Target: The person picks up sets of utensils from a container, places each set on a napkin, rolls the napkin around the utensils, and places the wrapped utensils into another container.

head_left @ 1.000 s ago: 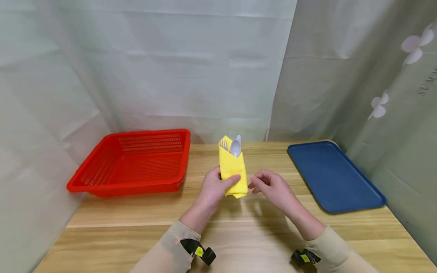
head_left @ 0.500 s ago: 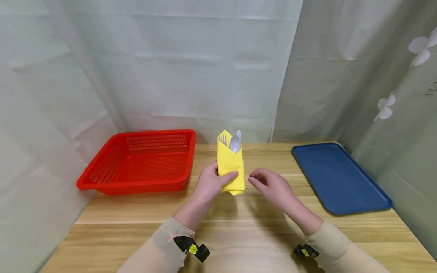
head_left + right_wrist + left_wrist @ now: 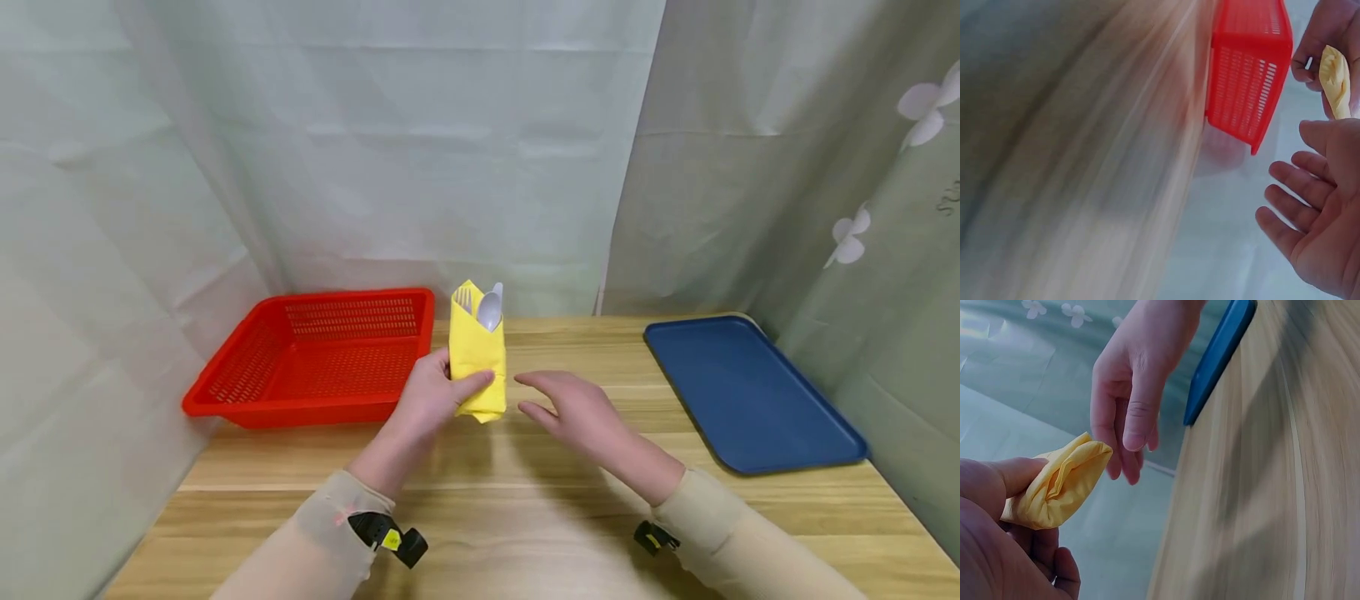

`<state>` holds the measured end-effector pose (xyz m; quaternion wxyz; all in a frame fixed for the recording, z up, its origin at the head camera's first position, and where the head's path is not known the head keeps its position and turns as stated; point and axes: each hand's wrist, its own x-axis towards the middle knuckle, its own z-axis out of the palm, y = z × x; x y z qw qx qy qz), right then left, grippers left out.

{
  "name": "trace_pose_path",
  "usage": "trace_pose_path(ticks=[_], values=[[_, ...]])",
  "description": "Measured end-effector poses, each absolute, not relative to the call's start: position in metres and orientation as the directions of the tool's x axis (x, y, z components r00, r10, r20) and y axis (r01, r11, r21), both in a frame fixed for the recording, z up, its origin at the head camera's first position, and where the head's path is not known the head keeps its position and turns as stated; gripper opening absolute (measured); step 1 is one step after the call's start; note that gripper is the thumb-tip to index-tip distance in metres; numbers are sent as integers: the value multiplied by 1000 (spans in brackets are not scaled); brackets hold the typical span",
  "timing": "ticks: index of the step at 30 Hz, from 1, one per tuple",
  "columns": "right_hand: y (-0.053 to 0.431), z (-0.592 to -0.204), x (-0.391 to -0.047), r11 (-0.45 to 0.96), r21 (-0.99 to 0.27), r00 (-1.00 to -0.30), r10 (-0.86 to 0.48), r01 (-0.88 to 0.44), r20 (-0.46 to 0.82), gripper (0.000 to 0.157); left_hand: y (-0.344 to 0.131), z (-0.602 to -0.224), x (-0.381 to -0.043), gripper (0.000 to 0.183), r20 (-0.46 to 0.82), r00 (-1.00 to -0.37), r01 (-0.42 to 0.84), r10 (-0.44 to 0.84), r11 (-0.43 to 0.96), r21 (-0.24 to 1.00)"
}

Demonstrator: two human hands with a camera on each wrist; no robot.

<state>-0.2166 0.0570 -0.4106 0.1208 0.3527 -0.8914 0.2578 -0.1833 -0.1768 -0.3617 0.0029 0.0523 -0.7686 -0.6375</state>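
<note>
My left hand (image 3: 430, 390) grips the lower part of a folded yellow napkin (image 3: 477, 350), thumb across its front. Out of the napkin's top stick a fork (image 3: 464, 298), a spoon (image 3: 490, 311) and the tip of a third pale utensil (image 3: 498, 289). The bundle is held upright above the table. Seen in the left wrist view, the napkin's folded bottom end (image 3: 1072, 484) faces the camera. Just right of the bundle and apart from it is my right hand (image 3: 577, 410), holding nothing. Its fingers are extended and spread in the right wrist view.
A red perforated plastic basket (image 3: 300, 414) stands at the left of the wooden table (image 3: 525, 517). At the right lies a blue tray (image 3: 750, 392). Pale curtains (image 3: 450, 150) hang behind and at both sides.
The left hand has carried the napkin bundle a little left and up. My right hand has moved slightly left, and its curled fingers have straightened.
</note>
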Motion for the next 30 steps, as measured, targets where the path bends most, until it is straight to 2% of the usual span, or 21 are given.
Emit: trace_pose_path(ticks=[4, 9, 20, 30], values=[[46, -410, -219, 570, -301, -643, -636, -765, 427, 46, -188, -356, -180, 39, -73, -992, -95, -106, 219, 971], [32, -406, -221, 523, -254, -580, -709, -814, 401, 50, -200, -348, -177, 43, -88, -987, -120, -134, 255, 959], [15, -403, -225, 465, -214, -511, -767, -859, 389, 53, -221, -338, -175, 47, -68, -986, -112, -151, 310, 944], [-9, -401, -226, 413, -134, -431, -811, -901, 395, 60, -245, -334, -176, 58, -114, -976, -174, -187, 342, 923]])
